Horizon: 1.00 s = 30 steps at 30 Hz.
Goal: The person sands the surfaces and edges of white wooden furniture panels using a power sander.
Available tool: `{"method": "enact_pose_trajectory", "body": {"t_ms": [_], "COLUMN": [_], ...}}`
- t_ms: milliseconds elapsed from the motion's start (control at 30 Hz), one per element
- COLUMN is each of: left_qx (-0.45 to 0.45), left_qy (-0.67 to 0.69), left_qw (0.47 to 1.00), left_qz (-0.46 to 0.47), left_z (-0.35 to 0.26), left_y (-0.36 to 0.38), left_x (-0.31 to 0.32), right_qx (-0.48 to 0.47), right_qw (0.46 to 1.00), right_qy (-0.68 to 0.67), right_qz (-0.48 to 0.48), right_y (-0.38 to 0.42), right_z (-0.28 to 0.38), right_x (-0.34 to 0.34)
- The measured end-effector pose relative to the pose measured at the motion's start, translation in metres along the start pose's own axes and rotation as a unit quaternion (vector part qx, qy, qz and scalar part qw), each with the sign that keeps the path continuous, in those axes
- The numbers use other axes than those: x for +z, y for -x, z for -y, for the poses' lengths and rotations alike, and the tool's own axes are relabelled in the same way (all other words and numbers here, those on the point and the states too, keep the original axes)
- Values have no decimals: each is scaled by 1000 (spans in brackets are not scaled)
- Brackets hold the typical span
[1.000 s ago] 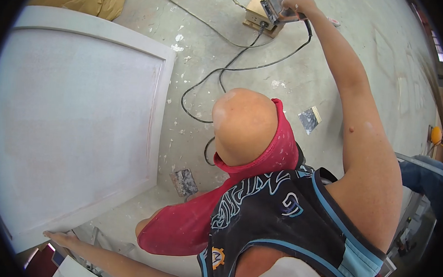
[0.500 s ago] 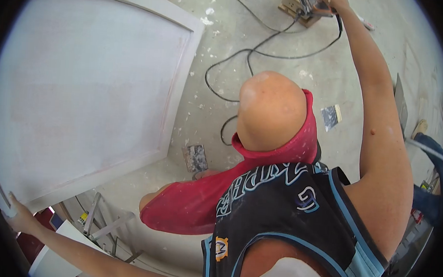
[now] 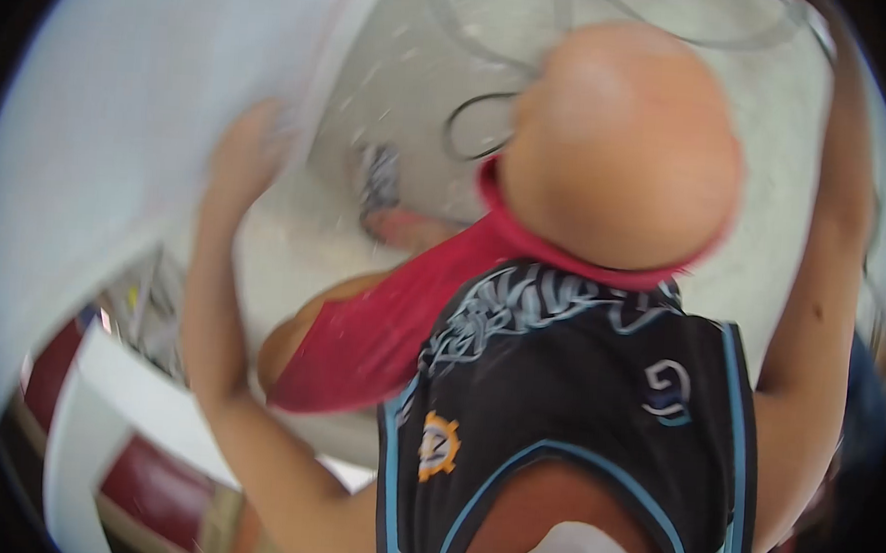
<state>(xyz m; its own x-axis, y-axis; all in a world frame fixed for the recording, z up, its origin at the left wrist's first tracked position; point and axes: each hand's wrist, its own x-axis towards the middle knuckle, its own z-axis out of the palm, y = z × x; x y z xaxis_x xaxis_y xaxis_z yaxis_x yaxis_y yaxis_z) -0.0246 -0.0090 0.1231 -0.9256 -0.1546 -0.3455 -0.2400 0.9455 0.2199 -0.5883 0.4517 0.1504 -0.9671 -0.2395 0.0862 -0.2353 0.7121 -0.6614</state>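
Note:
My left hand (image 3: 254, 146) lies over the right-hand border of a large white framed panel (image 3: 122, 89). Motion smears its fingers, so I cannot make out whether it grips the border or only rests there. My right forearm (image 3: 851, 148) reaches up along the right side, and its hand is past the top edge of the view. A dark cord (image 3: 482, 103) curls on the floor beside my bent knee (image 3: 631, 136).
My foot (image 3: 406, 226) is on the pale, spattered floor near a paint-smeared piece (image 3: 379, 178). White curved furniture with dark red panels (image 3: 156, 492) stands at lower left. Blue cloth (image 3: 865, 399), perhaps another person's trouser leg, shows at far right.
My left hand has moved from the panel's lower left corner to its right-hand border. My right hand, earlier on a corded power tool, has left the view. The camera view has shifted.

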Motion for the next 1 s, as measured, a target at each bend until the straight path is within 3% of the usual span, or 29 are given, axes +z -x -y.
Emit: {"method": "enact_pose_trajectory", "body": {"t_ms": [33, 67, 133, 167, 200, 233, 267, 300, 333, 367, 400, 433, 467, 533, 567, 633, 667, 733, 800, 833, 867, 900, 933, 967, 1000], "left_qx": [-110, -160, -262, -267, -301, -325, -312, -294, -292, -292, -285, -284, -272, -299, -298, -207, -213, -241, -230, -213, -217, -208, -198, -197, -194], "left_qy": [12, 40, 52, 54, 44, 35, 58, 83, 105, 123, 146, 165, 166, 231, 225, 223, 219, 226, 258, 291, 288, 273, 256, 251, 247], "left_qw": [979, 959, 930, 928, 938, 942, 947, 952, 951, 948, 946, 940, 943, 912, 915, 929, 930, 929, 929, 927, 927, 936, 944, 946, 946], "left_qz": [172, 230, 254, 255, 164, 72, 48, 23, 3, -19, -57, -92, -99, 159, 153, 209, 203, 165, 131, 104, 99, 79, 57, 53, 76], "left_z": [-8, -9, -12, -21, -34, -51, -55, -48, -42, -33, -23, -14, -6, 15, 23, 7, 3, -8, -4, -3, -7, -12, -19, -21, -25], "left_y": [-5, -1, 6, 20, 36, 43, 46, 50, 57, 63, 67, 73, 77, 84, 88, 63, 60, 44, 32, 23, 18, 13, 5, -2, -7], "left_x": [35, 72, 152, 173, 191, 205, 214, 222, 235, 247, 253, 256, 249, 235, 232, 180, 174, 154, 149, 150, 141, 131, 122, 118, 113], "right_qx": [10, 15, 16, 14, 18, 53, 37, 55, 85, 47, 13, 53, 97, -8, -9, 56, 51, 137, 135, 17, -103, -149, -151, -39, 77], "right_qw": [999, 997, 989, 984, 972, 969, 983, 982, 984, 985, 987, 981, 990, 999, 998, 997, 997, 990, 991, 975, 895, 853, 856, 956, 992], "right_qy": [-43, -77, -144, -178, -234, -222, -177, -174, -155, -155, -157, -174, -61, -21, -27, -48, -57, 19, -9, 187, 370, 441, 436, 238, 26], "right_qz": [9, 10, 19, 22, 18, 91, 17, 57, 13, 65, 39, 61, 87, -47, -53, -1, 0, 31, 6, 123, 226, 235, 231, 168, 98], "right_y": [4, 8, 9, 7, 10, 6, 14, 44, 56, 43, 44, 43, 54, 70, 76, 31, 26, 23, 38, 18, 15, 16, 25, 37, 49], "right_z": [4, 11, 6, 1, -2, -4, 0, 39, 48, 32, 24, 22, 28, 33, 30, 26, 21, 29, 50, 28, 30, 30, 40, 49, 52], "right_x": [0, 0, 9, 19, 22, 26, 40, 43, 50, 50, 53, 54, 50, 61, 63, 42, 39, 32, 29, 30, 32, 30, 35, 43, 45]}}
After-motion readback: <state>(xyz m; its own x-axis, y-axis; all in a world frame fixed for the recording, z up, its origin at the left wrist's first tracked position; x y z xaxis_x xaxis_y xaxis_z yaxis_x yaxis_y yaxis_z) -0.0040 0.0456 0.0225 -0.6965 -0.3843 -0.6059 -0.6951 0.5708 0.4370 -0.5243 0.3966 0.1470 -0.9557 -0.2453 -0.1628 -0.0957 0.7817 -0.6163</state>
